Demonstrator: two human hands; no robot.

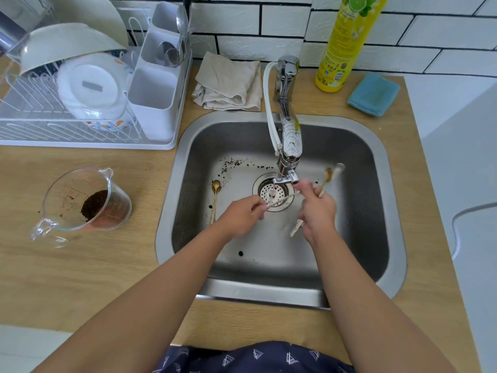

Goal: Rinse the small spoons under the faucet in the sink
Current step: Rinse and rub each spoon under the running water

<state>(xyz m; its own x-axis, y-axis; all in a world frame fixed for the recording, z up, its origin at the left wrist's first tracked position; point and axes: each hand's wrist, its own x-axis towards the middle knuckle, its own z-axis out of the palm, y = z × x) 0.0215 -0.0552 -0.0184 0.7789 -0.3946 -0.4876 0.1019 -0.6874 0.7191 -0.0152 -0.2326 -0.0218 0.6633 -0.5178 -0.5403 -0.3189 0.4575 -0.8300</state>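
My left hand [243, 215] pinches one end of a thin white-handled spoon [279, 201] that stretches over the drain strainer [271, 193], just below the faucet spout [286, 179]. My right hand [317, 211] grips a bundle of small spoons [332, 172]; their gold and white bowls stick up to the right of the faucet, and a white handle end pokes out below the hand. Another gold spoon [216, 187] lies on the sink floor at the left. Dark coffee grounds speckle the steel sink [357, 157].
A glass measuring jug [86, 203] with coffee grounds stands on the wooden counter at left. A dish rack [80, 84] with plates and a cutlery holder fills the back left. A folded cloth [228, 82], a yellow soap bottle [344, 44] and a blue sponge [373, 94] sit behind the sink.
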